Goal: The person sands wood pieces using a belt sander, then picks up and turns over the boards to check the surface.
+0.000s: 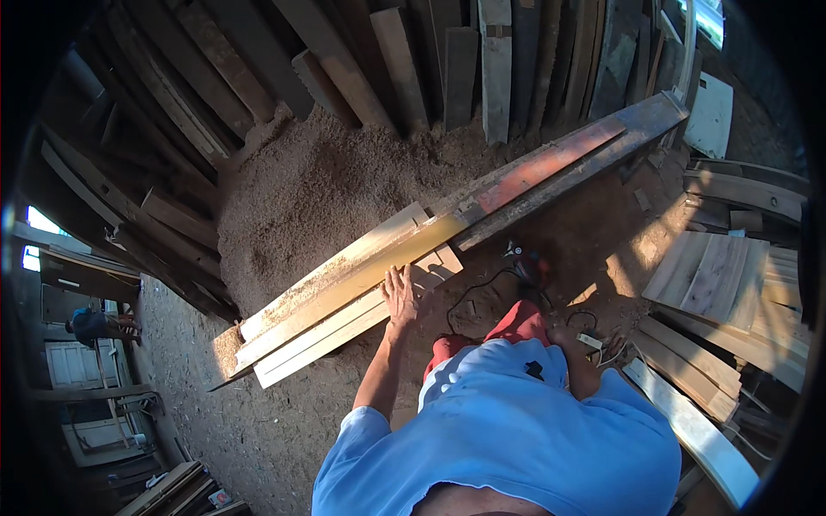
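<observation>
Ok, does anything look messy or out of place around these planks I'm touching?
Sawdust lies heaped across the ground behind the planks under your left hand, and it dusts their far ends. A black cord trails loose over the dirt toward a power tool by your legs. Your right hand is hidden.

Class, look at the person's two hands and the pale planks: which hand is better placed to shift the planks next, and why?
Probably the left hand: it already rests flat on the pale planks. The right hand is low by the cables, away from the planks.

Planks [344, 288] lie on the ground, sawdust heap [318, 193] behind them.
</observation>
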{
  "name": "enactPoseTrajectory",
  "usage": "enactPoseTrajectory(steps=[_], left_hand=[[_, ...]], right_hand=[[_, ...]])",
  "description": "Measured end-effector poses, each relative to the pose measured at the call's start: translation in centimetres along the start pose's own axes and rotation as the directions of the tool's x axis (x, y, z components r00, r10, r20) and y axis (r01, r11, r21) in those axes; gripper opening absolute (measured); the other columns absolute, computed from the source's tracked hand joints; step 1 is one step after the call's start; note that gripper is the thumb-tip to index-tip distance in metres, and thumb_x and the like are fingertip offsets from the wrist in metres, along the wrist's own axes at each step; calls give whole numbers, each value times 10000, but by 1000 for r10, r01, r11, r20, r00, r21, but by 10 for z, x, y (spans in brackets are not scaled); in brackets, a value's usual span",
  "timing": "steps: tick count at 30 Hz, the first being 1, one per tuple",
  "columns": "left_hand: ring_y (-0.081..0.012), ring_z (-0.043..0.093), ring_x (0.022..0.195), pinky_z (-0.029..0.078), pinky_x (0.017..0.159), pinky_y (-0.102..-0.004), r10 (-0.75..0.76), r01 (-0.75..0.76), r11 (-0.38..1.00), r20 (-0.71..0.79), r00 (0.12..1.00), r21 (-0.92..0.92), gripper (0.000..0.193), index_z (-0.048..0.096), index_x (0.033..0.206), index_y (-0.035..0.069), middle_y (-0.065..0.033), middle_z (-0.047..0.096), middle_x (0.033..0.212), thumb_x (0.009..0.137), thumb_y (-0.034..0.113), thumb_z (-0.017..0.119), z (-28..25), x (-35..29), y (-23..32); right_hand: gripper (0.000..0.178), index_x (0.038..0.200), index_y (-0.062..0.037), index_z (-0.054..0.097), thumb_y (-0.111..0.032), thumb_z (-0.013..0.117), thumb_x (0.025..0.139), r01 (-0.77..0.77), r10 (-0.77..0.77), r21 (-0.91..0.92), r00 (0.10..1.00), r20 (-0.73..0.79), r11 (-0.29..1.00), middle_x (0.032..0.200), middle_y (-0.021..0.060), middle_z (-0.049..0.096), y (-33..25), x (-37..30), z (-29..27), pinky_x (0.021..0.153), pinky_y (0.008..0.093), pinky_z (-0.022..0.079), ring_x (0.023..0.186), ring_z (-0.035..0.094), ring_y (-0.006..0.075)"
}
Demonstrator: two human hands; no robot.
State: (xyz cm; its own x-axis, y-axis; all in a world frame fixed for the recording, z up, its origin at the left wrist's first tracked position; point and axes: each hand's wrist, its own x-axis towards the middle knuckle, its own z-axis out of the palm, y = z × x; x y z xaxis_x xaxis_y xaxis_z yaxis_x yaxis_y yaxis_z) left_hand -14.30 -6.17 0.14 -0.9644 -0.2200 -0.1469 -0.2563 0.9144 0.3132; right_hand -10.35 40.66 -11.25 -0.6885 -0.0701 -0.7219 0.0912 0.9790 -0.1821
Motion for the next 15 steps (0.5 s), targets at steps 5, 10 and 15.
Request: enactPoseTrajectory(steps=[5,10,15], left_hand=[[-475,225,1481,186,1180,-616,54,-53,998,-47,997,33,892,326,1551,90,-311,245,1597,859,523,686,-37,104,-12],[-504,430,1336,310,1106,-620,143,-135,979,-42,989,154,801,405,1494,50,-321,426,1481,867,468,677,-12,182,-57],[-445,586,1123,427,988,-549,-44,93,948,-163,986,305,459,628,1232,111,-211,678,1140,987,445,432,32,210,-41]], right_hand=[[487,1233,-60,660,-410,429,987,60,-60,3,998,36,998,1344,222,604,17,65,18,1025,507,459,1199,599,411],[427,1160,-26,661,-385,534,967,184,-156,352,982,-108,918,1106,257,684,16,76,9,896,507,502,1057,656,418],[413,1198,-39,644,-368,530,976,93,-84,436,996,-39,895,1130,252,683,56,115,25,938,492,504,1109,639,424]])
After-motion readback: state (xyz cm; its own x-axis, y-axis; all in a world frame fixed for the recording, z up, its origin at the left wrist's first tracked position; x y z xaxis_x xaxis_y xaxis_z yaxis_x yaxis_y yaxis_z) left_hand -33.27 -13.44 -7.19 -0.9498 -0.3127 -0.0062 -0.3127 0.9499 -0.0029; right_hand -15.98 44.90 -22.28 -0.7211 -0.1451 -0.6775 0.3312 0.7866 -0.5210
